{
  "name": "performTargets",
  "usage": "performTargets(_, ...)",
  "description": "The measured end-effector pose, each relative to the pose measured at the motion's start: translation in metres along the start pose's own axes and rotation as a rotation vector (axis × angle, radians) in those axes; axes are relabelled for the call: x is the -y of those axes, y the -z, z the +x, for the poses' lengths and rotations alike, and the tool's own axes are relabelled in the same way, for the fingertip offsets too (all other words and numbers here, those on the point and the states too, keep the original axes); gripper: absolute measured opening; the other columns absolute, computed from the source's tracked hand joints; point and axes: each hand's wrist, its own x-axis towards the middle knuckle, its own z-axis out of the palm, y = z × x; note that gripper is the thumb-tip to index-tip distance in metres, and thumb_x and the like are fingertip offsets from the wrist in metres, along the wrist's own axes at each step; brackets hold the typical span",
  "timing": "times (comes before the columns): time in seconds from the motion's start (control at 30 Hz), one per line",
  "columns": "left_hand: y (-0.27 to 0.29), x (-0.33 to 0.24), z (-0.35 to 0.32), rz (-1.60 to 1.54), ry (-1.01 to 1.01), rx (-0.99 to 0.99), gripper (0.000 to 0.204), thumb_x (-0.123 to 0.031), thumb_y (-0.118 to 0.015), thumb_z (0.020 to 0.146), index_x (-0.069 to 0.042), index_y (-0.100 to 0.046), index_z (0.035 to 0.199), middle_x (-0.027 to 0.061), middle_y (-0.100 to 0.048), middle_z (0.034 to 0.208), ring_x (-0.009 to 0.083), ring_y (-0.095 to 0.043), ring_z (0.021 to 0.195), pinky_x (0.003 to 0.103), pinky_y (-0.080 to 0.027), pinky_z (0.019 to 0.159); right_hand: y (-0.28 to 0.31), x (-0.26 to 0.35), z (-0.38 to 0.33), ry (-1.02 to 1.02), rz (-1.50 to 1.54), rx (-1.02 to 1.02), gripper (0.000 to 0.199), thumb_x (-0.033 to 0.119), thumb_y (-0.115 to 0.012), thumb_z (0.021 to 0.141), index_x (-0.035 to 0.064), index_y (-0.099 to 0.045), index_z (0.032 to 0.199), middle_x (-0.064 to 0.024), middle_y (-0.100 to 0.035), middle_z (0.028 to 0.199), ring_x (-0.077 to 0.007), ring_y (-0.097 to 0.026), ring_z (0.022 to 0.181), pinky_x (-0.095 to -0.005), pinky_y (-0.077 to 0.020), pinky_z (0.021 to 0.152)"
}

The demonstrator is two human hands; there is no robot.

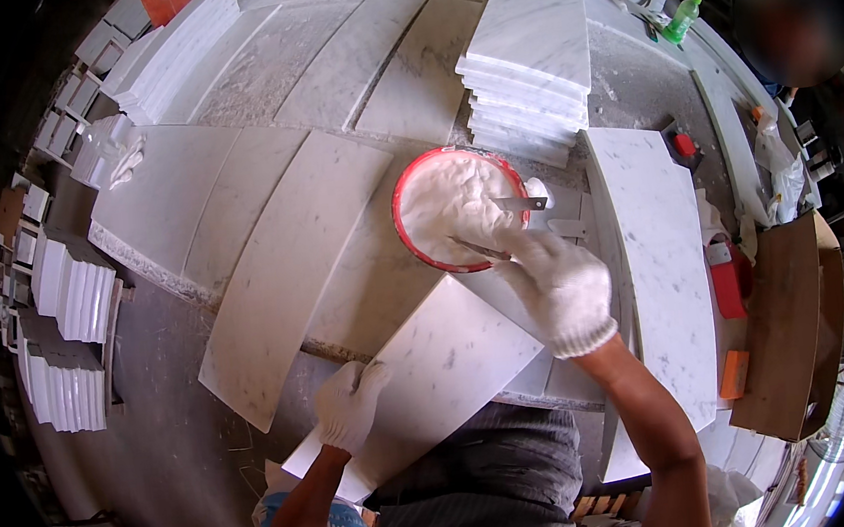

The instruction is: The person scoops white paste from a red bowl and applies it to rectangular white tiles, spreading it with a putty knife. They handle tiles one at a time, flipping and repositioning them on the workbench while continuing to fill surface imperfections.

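Nearest me: left hand (351, 403), white knit glove, fingers curled over the near-left edge of a marble slab (432, 378). Looks like a steadying grip so the piece doesn't slide off whatever it rests on. The slab lies flat and angled across my front, and its near end is cut off by my dark striped shirt (481, 484). Can't see what supports it underneath.

Next out: right hand (560, 287), also gloved, fingers clenched around the handle of a putty knife (481, 249). The blade reaches over the near rim of the red bucket (409, 226), pointing into the white paste (452, 201). The bucket sits just past the far end of the held slab, so paste is a short reach from the work. Handle is fully buried in the glove, and I can't tell whether the blade tip is in the paste or only lying on the rim.

A second scraper (522, 203) rests at the bucket's right rim, blade inward, parked where it stays within reach. Can't say if it's stuck in the paste.

Left of the bucket: long curved marble strips (291, 255) laid side by side on the dusty bench, probably spread out flat for working. To the right, another marble panel (656, 243), with red and orange tools beyond it, too small to identify.

Far: marble stack (525, 64) behind the bucket, green bottle (682, 18) at upper right. Fisheye rim darkens everything further out.
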Motion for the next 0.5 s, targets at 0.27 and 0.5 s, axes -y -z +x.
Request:
performTargets(0.27,-0.005,0.002,0.005,-0.034,-0.006,0.045,0.043,-0.042,-0.067,0.087,-0.001,-0.063,0.077,0.0172,-0.06,0.07,0.0262,-0.054,0.062,0.038,-0.042,0.061,-0.016,-0.066,-0.015,-0.551,0.461,-0.041,0.04,0.002,-0.064,0.083,0.0054,-0.057,0.122,-0.0155,-0.062,0.113,-0.0305,-0.067,0.098,-0.0406,-0.0531,0.085)
performTargets(0.5,-0.003,-0.002,0.002,-0.014,0.02,0.039,0.044,-0.044,-0.067,0.086,-0.001,-0.063,0.076,0.0178,-0.059,0.069,0.0264,-0.053,0.061,0.038,-0.042,0.061,-0.078,-0.094,0.014,-0.425,0.082,-0.069,0.044,0.013,-0.066,0.081,0.0129,-0.055,0.124,-0.0133,-0.058,0.124,-0.0362,-0.062,0.105,-0.0435,-0.0525,0.088)
